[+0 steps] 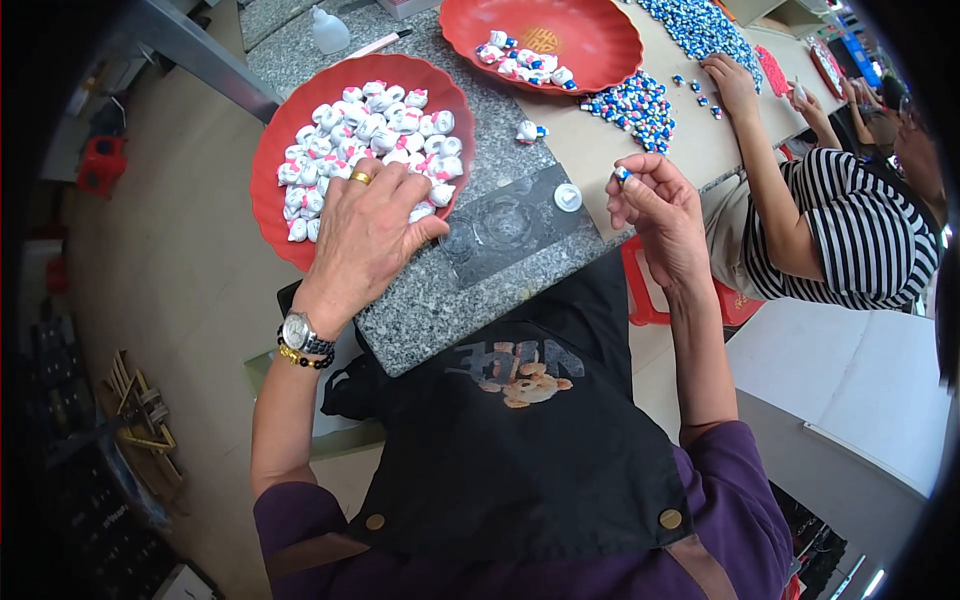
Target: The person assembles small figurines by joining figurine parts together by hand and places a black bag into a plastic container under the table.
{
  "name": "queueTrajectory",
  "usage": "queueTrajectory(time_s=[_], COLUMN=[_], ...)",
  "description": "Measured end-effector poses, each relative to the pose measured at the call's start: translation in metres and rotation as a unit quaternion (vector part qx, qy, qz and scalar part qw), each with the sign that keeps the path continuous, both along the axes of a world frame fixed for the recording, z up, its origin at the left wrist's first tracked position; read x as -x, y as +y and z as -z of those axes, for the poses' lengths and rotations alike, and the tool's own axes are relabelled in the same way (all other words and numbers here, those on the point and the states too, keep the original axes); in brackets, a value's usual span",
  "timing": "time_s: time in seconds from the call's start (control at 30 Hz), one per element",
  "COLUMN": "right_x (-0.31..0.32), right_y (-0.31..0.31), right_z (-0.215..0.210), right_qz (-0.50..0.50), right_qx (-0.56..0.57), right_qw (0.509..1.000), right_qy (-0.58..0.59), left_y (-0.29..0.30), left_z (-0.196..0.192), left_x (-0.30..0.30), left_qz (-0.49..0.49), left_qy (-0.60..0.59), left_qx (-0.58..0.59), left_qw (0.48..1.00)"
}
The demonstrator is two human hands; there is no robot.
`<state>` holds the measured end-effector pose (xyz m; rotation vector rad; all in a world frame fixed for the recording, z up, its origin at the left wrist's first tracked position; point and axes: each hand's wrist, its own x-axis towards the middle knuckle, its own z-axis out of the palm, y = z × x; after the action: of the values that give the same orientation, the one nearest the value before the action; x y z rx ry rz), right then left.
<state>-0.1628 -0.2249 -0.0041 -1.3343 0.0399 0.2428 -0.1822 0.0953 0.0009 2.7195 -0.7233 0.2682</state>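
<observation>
- Our left hand [368, 232] lies spread, palm down, on white figures [375, 130] in the red tray [268, 190].
- Right hand [655, 205] pinches a blue-white piece [622, 174]; we'd better grip lightly and pick one figure.

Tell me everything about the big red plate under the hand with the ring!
The near red plate is round, shiny and plastic-looking, with a scalloped rim. It lies flat on the speckled grey stone worktop, at its left edge. Small white figures with pink bits are heaped in it, and the left hand rests palm-down over them.
</observation>
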Motion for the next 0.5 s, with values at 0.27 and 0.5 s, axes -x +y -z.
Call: queueTrajectory(time_s=[0.27, 0.5], right_x=[0.000, 0.003], right_y=[-0.001, 0.003], right_z=[0.000, 0.000], right_qz=[0.029, 0.036], right_qx=[-0.012, 0.016], right_qw=[0.999, 0.999], right_qy=[-0.016, 0.030], left_y=[-0.007, -0.005], left_z=[-0.001, 0.001], left_x=[0.013, 0.008], left_qz=[-0.043, -0.036], left_qy=[-0.035, -0.029], left_qx=[-0.044, 0.059], left_qw=[0.997, 0.997])
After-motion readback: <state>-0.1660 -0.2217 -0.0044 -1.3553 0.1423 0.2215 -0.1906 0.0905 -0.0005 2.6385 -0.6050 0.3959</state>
